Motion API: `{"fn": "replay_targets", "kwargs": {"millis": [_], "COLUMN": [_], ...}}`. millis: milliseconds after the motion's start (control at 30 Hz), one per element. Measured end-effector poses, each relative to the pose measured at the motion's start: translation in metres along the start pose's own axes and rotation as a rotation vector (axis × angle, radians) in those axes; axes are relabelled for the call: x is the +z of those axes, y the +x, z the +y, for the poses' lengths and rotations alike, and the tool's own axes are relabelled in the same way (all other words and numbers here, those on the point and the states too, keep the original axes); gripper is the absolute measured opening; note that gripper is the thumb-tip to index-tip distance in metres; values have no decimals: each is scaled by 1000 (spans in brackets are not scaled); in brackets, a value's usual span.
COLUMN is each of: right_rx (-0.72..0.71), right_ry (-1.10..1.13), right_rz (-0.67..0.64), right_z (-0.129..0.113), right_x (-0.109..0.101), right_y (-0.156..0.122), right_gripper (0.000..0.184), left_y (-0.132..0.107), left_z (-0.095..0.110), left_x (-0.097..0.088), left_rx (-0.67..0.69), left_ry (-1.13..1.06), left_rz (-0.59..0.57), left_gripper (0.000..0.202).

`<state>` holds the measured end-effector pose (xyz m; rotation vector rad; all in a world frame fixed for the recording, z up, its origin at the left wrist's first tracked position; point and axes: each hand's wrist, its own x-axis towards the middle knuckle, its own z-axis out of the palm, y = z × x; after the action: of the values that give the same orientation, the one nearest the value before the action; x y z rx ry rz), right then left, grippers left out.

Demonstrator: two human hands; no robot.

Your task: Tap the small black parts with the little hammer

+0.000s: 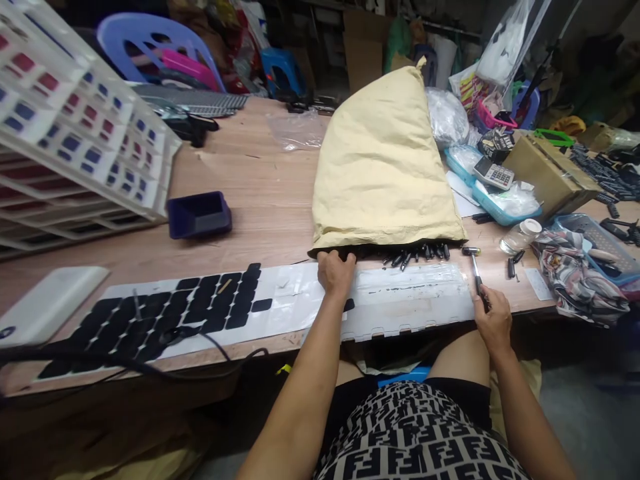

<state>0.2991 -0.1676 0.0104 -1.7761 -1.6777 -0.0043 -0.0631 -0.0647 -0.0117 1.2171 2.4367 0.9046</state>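
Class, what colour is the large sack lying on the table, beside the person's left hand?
The sack is pale yellow, seen best in the head view.

The desk (260, 177) is viewed from above its near edge by a single head-worn camera, faced forward and down, with both hands (337, 272) seen close by.

Left fingers (327, 259) seem bent; right fingers (493, 295) curl inward.

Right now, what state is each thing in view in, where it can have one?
Yellow sack: open at the near edge
Hammer: gripped by the right hand
Left hand: fingers curled at the sack's edge
Jar: lid on
Purple bin: open-topped
Calculator: face up
Black pads: mostly laid in rows
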Motion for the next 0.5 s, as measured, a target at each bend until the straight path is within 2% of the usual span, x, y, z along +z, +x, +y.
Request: {"fn": "replay_targets", "kwargs": {"millis": [100,233,300,367,433,500], "right_rx": [76,246,296,336,389,411], "right_ry": [-68,-161,-205,-219,-175,-94], "right_rz": [-10,-128,-214,-283,-330,-315], "right_z": [9,11,11,12,14,13], "right_x": [8,10,9,8,6,3], "right_y": [4,13,23,34,40,38], "right_gripper": [40,49,46,38,32,30], "left_y": [-3,-44,-69,-90,-100,-101], "left_z": [-9,-19,-16,-5,9,22], "left_x": [-3,-16,-17,-9,5,22], "left_rx": [4,73,208,416,597,669], "left_ry": [13,-30,-80,-135,-156,-154], "left_rz": [-38,5,-82,-237,-355,-406], "left_gripper": [17,19,18,16,13,12]}}
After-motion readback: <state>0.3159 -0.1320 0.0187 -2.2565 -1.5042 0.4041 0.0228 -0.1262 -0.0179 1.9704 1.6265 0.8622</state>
